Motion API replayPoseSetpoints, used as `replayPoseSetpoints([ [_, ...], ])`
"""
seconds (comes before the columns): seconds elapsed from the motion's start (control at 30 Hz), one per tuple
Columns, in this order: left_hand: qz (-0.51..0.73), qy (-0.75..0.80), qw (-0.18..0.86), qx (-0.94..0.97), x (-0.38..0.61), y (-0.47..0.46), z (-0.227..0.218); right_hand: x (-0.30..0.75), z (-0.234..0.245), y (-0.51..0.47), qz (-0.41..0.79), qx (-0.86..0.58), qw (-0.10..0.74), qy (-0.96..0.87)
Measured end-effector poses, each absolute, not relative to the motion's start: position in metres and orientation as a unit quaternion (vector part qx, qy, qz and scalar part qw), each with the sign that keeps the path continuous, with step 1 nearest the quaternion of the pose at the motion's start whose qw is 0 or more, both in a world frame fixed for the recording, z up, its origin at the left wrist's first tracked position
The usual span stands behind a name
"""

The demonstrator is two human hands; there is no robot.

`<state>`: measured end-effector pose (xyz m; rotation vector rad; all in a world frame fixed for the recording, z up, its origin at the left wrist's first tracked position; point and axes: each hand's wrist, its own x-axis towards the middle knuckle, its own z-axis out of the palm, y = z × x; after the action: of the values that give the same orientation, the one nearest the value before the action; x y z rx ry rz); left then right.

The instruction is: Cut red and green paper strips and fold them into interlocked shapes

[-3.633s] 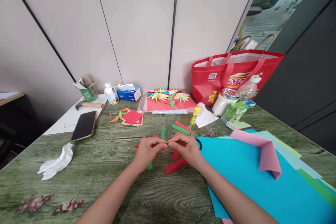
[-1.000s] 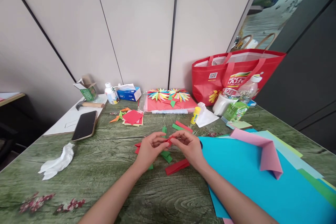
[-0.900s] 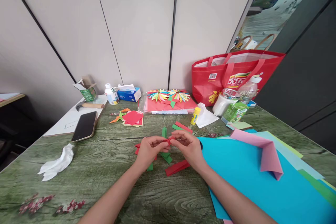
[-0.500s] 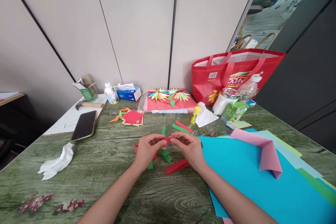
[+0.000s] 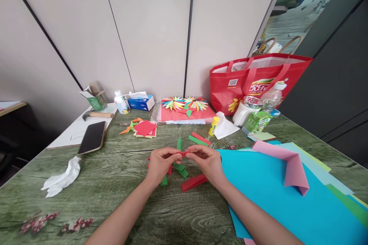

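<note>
My left hand (image 5: 160, 162) and my right hand (image 5: 205, 159) meet above the green table, both pinching one small red paper strip (image 5: 182, 153) between thumbs and fingertips. Under and around the hands lie folded strips: a long red strip (image 5: 193, 183) near my right wrist, green pieces (image 5: 181, 170) below the hands, and a green and red pair (image 5: 199, 139) further back. An upright green strip (image 5: 179, 144) shows just behind the fingers.
A large blue sheet (image 5: 276, 195) with a folded pink sheet (image 5: 287, 162) covers the right side. A phone (image 5: 92, 137) and crumpled tissue (image 5: 61, 178) lie left. A glue stick (image 5: 213, 126), paper stars (image 5: 184, 104), a tissue box (image 5: 140, 102) and a red bag (image 5: 255, 80) stand behind.
3.6 s ago the hands held a green piece; now they hold a red strip and green pieces lie beneath. Over the last second the hands barely moved, fingers pressing closer.
</note>
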<state>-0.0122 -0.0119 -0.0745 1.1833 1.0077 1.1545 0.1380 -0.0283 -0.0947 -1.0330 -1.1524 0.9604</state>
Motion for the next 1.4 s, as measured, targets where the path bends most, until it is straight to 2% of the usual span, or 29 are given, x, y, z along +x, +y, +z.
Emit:
replayPoseSetpoints([
  [0.5, 0.497, 0.427, 0.503, 0.564, -0.0132, -0.0138, -0.0729, 0.14, -0.0956, -0.0244, 0.45, -0.423, 0.601, -0.507],
  [0.63, 0.492, 0.427, 0.488, 0.581, -0.0129, -0.0145, -0.07, 0.1428, -0.0961, -0.0221, 0.401, -0.419, 0.6, -0.551],
  [0.93, 0.489, 0.448, 0.536, 0.523, -0.0137, -0.0123, -0.0707, 0.1439, -0.0949, -0.0247, 0.343, -0.421, 0.601, -0.586],
  [1.4, 0.494, 0.438, 0.533, 0.529, -0.0137, -0.0133, -0.0714, 0.1433, -0.0946, -0.0254, 0.309, -0.424, 0.606, -0.599],
])
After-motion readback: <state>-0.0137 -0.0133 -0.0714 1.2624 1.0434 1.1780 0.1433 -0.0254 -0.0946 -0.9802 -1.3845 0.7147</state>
